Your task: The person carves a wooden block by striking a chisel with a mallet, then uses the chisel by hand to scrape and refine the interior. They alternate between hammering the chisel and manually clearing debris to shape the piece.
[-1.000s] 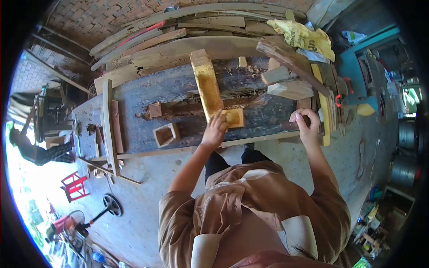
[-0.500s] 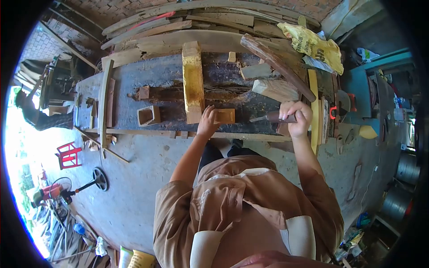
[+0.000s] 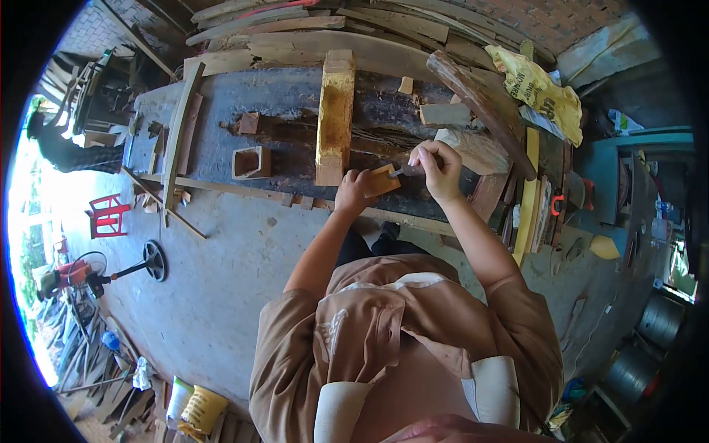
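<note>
My left hand (image 3: 353, 191) is closed around the near end of a small orange-brown wooden block (image 3: 383, 182), close to the front edge of the workbench (image 3: 288, 159). My right hand (image 3: 439, 170) grips the dark handle of a chisel (image 3: 408, 170). Its metal blade points left, and the tip meets the block's right end; whether it cuts in cannot be told. Just behind my left hand lies a long yellow-faced wooden beam (image 3: 336, 111), set crosswise on the bench. A hollow wooden box (image 3: 252, 163) sits further left.
Wood offcuts (image 3: 473, 150) and a dark brown plank (image 3: 484, 111) lie to the right, beside a yellow strip (image 3: 529, 196). Boards are stacked behind the bench, near a yellow sack (image 3: 535, 88). A red stool (image 3: 109, 215) and a fan (image 3: 74, 275) stand at left.
My right hand has moved left, bringing the chisel to the block. The block is now tilted, its right end raised toward the back. The whole view has shifted slightly.
</note>
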Motion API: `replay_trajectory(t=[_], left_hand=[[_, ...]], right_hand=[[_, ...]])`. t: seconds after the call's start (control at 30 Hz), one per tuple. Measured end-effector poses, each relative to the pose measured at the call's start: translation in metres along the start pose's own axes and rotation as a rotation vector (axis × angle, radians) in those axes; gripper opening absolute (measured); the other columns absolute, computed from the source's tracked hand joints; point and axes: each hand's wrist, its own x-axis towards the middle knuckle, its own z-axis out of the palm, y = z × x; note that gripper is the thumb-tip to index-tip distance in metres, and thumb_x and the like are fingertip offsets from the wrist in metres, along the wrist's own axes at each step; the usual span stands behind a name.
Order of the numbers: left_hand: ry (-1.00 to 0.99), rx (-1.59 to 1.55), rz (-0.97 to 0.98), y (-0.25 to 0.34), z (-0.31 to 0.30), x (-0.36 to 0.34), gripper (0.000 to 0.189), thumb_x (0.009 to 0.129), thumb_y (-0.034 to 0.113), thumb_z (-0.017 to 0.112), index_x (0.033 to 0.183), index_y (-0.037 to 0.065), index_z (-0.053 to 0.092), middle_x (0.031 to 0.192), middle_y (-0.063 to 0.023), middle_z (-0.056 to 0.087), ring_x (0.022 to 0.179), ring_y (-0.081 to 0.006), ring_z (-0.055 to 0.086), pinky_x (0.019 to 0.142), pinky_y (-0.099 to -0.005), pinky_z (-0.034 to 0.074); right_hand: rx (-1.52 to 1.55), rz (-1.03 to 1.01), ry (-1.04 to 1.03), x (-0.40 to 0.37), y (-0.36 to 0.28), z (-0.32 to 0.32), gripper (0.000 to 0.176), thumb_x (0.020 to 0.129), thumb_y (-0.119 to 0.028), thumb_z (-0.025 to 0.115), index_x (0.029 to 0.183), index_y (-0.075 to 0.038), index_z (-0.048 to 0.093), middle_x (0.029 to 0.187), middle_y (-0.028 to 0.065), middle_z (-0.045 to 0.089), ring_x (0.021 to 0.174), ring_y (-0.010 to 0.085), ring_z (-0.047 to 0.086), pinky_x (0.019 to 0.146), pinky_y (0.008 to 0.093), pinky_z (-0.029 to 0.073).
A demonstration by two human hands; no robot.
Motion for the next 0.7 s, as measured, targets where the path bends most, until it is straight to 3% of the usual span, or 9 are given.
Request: replay_trajectory(t=[0.3,0.4,0.47,0.7], left_hand=[[0.060,0.057,-0.177,0.013,0.012,-0.012,0.072,0.054,0.040,0.079,0.111,0.011,0.047,0.104,-0.0100,0.048,0.102,-0.0289,0.049,0.081,-0.0396,0.043],[0.093,0.094,-0.178,0.016,0.016,-0.014,0.071,0.054,0.042,0.079,0.110,0.010,0.047,0.103,-0.0101,0.048,0.100,-0.0285,0.049,0.080,-0.0401,0.044],[0.103,0.108,-0.182,0.014,0.018,-0.015,0.073,0.054,0.043,0.078,0.111,0.011,0.048,0.103,-0.0098,0.048,0.101,-0.0285,0.049,0.081,-0.0401,0.043],[0.075,0.165,-0.233,0.021,0.016,-0.014,0.072,0.055,0.048,0.077,0.108,0.009,0.049,0.104,-0.0104,0.048,0.102,-0.0285,0.049,0.083,-0.0399,0.042]], right_hand=[[-0.081,-0.021,-0.002,-0.010,-0.008,-0.005,0.018,0.090,-0.009,0.047,0.075,0.001,0.051,0.070,0.0076,0.055,0.065,0.0122,0.051,0.063,0.0252,0.041],[-0.120,-0.063,-0.046,-0.013,-0.006,-0.003,0.019,0.090,-0.011,0.047,0.075,0.000,0.050,0.069,0.0070,0.055,0.065,0.0118,0.051,0.063,0.0246,0.041],[-0.064,-0.021,0.001,-0.010,-0.004,0.000,0.017,0.087,-0.010,0.052,0.073,-0.001,0.052,0.066,0.0029,0.055,0.060,0.0068,0.049,0.056,0.0228,0.040],[-0.180,-0.076,0.068,-0.003,0.003,-0.009,0.016,0.087,-0.013,0.055,0.075,-0.004,0.051,0.068,0.0015,0.056,0.060,0.0056,0.049,0.057,0.0205,0.039]])
